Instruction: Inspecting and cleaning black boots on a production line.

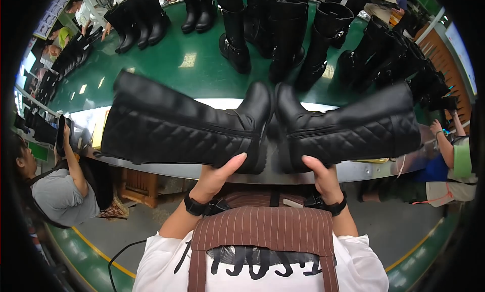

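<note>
Two tall black boots lie sideways in my hands, held in front of me with their soles turned toward each other. My left hand (222, 173) grips the left boot (177, 125) near the heel, thumb on top and the other fingers hidden beneath. In the same way my right hand (323, 176) holds the right boot (348, 125) by its heel area. Both boots show quilted panels and a long zip along the shaft. The left shaft points left, the right shaft points right. Their soles almost meet in the middle; I cannot tell whether they touch.
Beyond a metal edge (353, 172) runs a green work surface (166, 64). Several upright black boots (288, 34) stand along its far side and right end. A co-worker in grey (65, 196) sits at the left, and another person's arm (444, 145) reaches in at the right.
</note>
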The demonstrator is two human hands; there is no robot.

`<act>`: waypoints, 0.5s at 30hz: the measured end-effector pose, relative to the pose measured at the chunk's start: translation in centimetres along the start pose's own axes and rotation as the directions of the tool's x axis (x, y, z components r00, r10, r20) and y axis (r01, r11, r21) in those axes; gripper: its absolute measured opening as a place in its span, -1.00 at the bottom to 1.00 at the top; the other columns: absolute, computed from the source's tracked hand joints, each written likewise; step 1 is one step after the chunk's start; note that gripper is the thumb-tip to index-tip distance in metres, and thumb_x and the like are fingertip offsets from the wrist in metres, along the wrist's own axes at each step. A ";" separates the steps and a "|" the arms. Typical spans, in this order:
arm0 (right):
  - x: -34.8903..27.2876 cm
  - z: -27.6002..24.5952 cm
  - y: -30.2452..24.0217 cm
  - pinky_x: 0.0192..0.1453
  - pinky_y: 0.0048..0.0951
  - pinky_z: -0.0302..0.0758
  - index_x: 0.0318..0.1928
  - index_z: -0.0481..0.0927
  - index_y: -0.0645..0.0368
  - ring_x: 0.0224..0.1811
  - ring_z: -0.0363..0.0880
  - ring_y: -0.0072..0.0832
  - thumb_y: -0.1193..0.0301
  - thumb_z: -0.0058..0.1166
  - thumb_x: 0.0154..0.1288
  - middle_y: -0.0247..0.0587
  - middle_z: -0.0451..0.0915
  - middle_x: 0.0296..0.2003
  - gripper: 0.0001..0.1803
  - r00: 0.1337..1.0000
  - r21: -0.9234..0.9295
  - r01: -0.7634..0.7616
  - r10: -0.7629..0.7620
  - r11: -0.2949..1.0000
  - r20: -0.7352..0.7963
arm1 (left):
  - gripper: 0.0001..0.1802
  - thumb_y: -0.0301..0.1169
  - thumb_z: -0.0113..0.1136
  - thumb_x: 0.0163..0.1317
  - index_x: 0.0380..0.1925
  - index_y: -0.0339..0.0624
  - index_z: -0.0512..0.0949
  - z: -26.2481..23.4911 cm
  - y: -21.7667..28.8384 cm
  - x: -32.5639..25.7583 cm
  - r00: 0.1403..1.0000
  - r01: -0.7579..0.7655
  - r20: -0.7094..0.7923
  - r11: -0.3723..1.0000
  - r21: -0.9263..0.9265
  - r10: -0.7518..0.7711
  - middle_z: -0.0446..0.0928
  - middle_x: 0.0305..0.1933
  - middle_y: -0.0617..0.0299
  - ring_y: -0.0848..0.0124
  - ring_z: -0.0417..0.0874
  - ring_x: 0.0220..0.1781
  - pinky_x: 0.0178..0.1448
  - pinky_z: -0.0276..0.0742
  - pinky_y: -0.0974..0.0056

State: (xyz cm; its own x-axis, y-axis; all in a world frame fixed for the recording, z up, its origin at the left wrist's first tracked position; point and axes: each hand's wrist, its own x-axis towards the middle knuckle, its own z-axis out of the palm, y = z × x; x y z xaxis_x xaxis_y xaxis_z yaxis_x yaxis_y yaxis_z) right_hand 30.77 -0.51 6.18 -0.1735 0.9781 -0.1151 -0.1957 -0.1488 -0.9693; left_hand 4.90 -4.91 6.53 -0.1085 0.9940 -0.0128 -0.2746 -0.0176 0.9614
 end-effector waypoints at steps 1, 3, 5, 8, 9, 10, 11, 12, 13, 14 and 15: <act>-0.1 0.0 0.3 0.16 -0.42 0.47 0.09 0.54 0.27 0.02 0.59 -0.41 0.49 0.20 0.20 -0.23 0.60 -0.02 -0.59 0.998 0.177 -0.055 0.054 0.983 0.011 | -0.56 -0.56 0.25 0.22 0.12 -0.27 0.47 -0.1 0.0 0.0 0.995 0.094 -0.006 0.979 -0.183 -0.096 0.53 0.11 0.22 0.42 0.55 0.12 0.24 0.46 0.26; -0.3 0.0 0.9 0.18 -0.35 0.50 0.06 0.54 0.25 0.02 0.59 -0.41 0.53 0.14 0.21 -0.21 0.60 -0.02 -0.63 0.984 0.389 -0.158 0.177 0.907 -0.011 | -0.57 -0.52 0.20 0.28 0.15 -0.24 0.44 0.0 -0.1 0.2 0.967 0.252 0.078 0.877 -0.408 -0.242 0.53 0.12 0.20 0.38 0.55 0.15 0.29 0.45 0.21; -0.2 -0.1 1.4 0.19 -0.31 0.50 0.08 0.53 0.27 0.04 0.59 -0.39 0.45 0.11 0.25 -0.19 0.61 -0.01 -0.62 0.991 0.473 -0.131 0.117 0.871 0.059 | -0.60 -0.44 0.13 0.34 0.17 -0.22 0.43 0.2 -0.3 0.5 0.953 0.302 0.138 0.821 -0.484 -0.270 0.53 0.15 0.14 0.32 0.55 0.17 0.31 0.44 0.15; 0.0 0.0 1.9 0.20 -0.31 0.49 0.08 0.53 0.28 0.06 0.59 -0.39 0.38 0.09 0.26 -0.19 0.62 -0.02 -0.61 0.994 0.516 -0.107 0.080 0.850 0.074 | -0.55 -0.23 0.11 0.35 0.12 -0.30 0.47 0.7 -0.7 1.0 0.974 0.225 0.117 0.825 -0.518 -0.192 0.54 0.14 0.10 0.27 0.55 0.18 0.32 0.41 0.10; 0.1 0.0 1.9 0.20 -0.31 0.49 0.07 0.54 0.28 0.07 0.58 -0.38 0.35 0.09 0.27 -0.18 0.62 -0.02 -0.60 0.994 0.532 -0.101 0.064 0.841 0.089 | -0.55 -0.23 0.11 0.35 0.12 -0.30 0.47 0.9 -0.7 1.1 0.970 0.240 0.101 0.835 -0.494 -0.220 0.54 0.14 0.10 0.27 0.55 0.18 0.32 0.41 0.10; 0.1 0.1 1.9 0.20 -0.31 0.49 0.07 0.54 0.28 0.07 0.58 -0.38 0.35 0.09 0.27 -0.18 0.62 -0.02 -0.60 0.994 0.534 -0.103 0.066 0.839 0.087 | -0.54 -0.22 0.11 0.35 0.13 -0.30 0.46 1.1 -0.8 1.1 0.968 0.253 0.120 0.845 -0.472 -0.223 0.54 0.15 0.11 0.27 0.54 0.19 0.33 0.40 0.10; 0.2 0.1 1.9 0.22 -0.31 0.47 0.06 0.55 0.28 0.07 0.58 -0.38 0.33 0.08 0.27 -0.17 0.62 -0.01 -0.60 0.990 0.537 -0.128 0.076 0.834 0.118 | -0.53 -0.20 0.10 0.36 0.14 -0.29 0.45 1.3 -0.9 1.1 0.958 0.286 0.128 0.857 -0.429 -0.256 0.54 0.15 0.12 0.27 0.54 0.19 0.33 0.40 0.09; 0.2 0.1 1.9 0.23 -0.30 0.46 0.06 0.56 0.28 0.07 0.58 -0.38 0.32 0.08 0.27 -0.17 0.62 -0.01 -0.60 0.985 0.539 -0.152 0.084 0.829 0.148 | -0.53 -0.20 0.10 0.36 0.14 -0.29 0.45 1.5 -0.9 1.1 0.963 0.268 0.143 0.852 -0.449 -0.228 0.54 0.15 0.12 0.27 0.54 0.19 0.33 0.40 0.09; 0.3 0.1 1.9 0.23 -0.30 0.46 0.06 0.56 0.28 0.07 0.58 -0.38 0.32 0.08 0.27 -0.17 0.62 -0.01 -0.60 0.986 0.540 -0.149 0.083 0.829 0.144 | -0.52 -0.20 0.11 0.35 0.15 -0.29 0.45 1.6 -0.9 1.0 0.962 0.273 0.127 0.841 -0.468 -0.242 0.53 0.15 0.12 0.26 0.53 0.20 0.33 0.39 0.08; 0.3 0.1 2.0 0.25 -0.27 0.44 0.08 0.54 0.30 0.10 0.57 -0.33 0.24 0.08 0.24 -0.14 0.61 0.03 -0.52 0.985 0.503 -0.158 0.098 0.850 0.143 | -0.51 -0.19 0.12 0.34 0.15 -0.29 0.45 1.7 -1.0 0.9 0.955 0.295 0.116 0.830 -0.473 -0.273 0.53 0.16 0.12 0.26 0.53 0.21 0.34 0.39 0.08; 0.3 0.0 2.1 0.28 -0.23 0.41 0.11 0.52 0.31 0.13 0.55 -0.28 0.17 0.09 0.21 -0.12 0.59 0.06 -0.44 0.983 0.478 -0.161 0.094 0.864 0.160 | -0.51 -0.19 0.12 0.34 0.15 -0.29 0.45 1.8 -1.1 0.9 0.959 0.281 0.114 0.827 -0.487 -0.259 0.53 0.16 0.12 0.26 0.53 0.21 0.34 0.39 0.08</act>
State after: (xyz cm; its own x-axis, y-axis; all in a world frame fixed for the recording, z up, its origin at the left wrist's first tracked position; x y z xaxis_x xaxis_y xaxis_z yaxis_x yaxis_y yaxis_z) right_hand 30.29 -0.50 4.16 -0.3438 0.9236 -0.1696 -0.6020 -0.3554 -0.7150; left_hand 6.79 -3.81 5.97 0.0757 0.9702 -0.2304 -0.7229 0.2125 0.6575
